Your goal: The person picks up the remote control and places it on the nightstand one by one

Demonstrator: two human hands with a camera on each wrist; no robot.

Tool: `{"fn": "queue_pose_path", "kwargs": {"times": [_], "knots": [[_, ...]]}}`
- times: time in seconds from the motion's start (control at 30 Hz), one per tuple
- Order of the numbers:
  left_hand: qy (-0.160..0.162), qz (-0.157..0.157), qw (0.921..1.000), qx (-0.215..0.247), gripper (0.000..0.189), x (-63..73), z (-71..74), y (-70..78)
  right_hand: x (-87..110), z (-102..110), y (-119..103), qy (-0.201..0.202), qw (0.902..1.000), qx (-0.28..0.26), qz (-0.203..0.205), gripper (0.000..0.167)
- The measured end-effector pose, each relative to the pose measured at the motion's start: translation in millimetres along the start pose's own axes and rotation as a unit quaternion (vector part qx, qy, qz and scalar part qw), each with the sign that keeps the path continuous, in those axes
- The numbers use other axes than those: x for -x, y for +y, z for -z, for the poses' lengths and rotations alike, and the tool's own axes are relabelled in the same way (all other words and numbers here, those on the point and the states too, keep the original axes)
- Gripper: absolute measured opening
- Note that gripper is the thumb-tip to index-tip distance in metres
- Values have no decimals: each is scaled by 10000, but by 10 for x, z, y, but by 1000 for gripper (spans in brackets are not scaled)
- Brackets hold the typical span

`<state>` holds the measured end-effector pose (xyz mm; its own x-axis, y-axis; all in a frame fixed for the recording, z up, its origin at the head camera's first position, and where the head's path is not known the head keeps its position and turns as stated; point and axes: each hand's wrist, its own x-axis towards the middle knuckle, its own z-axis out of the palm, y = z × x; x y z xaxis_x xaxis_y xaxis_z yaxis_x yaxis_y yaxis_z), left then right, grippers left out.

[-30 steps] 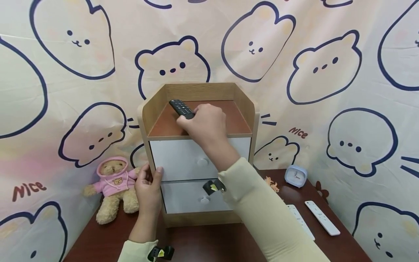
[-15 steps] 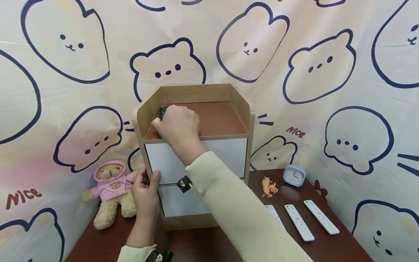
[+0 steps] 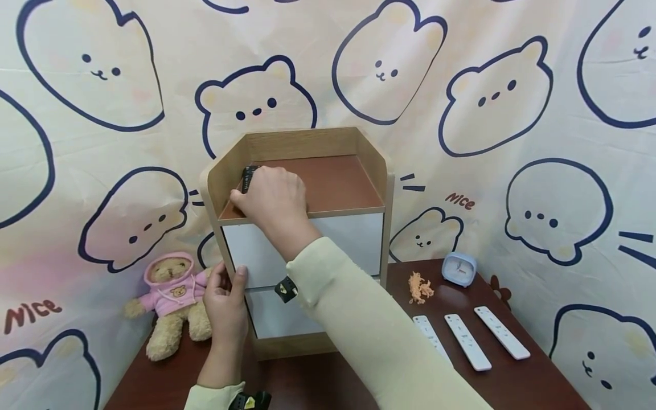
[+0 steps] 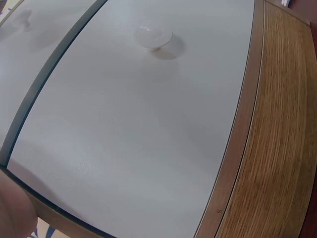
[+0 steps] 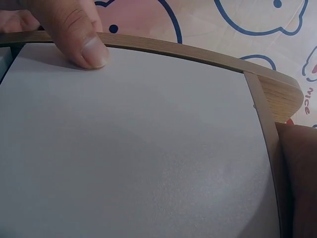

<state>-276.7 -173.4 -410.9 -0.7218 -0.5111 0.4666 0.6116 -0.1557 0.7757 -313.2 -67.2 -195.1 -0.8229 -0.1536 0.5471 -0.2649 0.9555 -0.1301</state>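
Observation:
A small wooden drawer cabinet [image 3: 388, 239] with two white drawer fronts stands on the dark table. Over the left part of its brown top shelf is my right hand [image 3: 274, 199], gripping a black remote control [image 3: 249, 177]; only the remote's far end shows, and whether it touches the shelf is hidden. My left hand [image 3: 225, 310] grips the cabinet's left edge, its thumb [image 5: 94, 52] on the white front and its fingers along the outer side. In the left wrist view a round knob [image 4: 153, 37] shows on a drawer.
A teddy bear [image 3: 176, 290] in a pink hoodie sits left of the cabinet. To the right lie three white remotes [image 3: 467, 341] in a row, an orange tangled bundle [image 3: 420, 287] and a blue clock [image 3: 459, 269]. A patterned cloth hangs behind.
My right hand has carried the black remote left and down to the left side of the shelf, turning it to point away. My left hand has kept its hold on the cabinet.

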Motion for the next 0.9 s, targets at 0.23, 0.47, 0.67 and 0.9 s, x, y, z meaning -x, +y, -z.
{"fn": "queue_pose_path", "kwargs": {"times": [0.23, 0.47, 0.67, 0.9], "knots": [[-100, -12, 9999, -45, 30, -11, -6, -10, 27, 14, 38, 105, 9999, 97, 23, 65], [-40, 3, 10000, 3, 29, 3, -5, -29, 395, -54, 308, 1814, 9788, -352, 887, 46], [-129, 32, 9999, -51, 29, 10, -34, -31, 1117, -275, 1018, 3539, 9050, -1764, 1569, 27], [0, -30, 9999, -134, 26, 5, -9, -30, 1911, -740, 1853, 3645, 9081, -1946, 673, 32]]}}
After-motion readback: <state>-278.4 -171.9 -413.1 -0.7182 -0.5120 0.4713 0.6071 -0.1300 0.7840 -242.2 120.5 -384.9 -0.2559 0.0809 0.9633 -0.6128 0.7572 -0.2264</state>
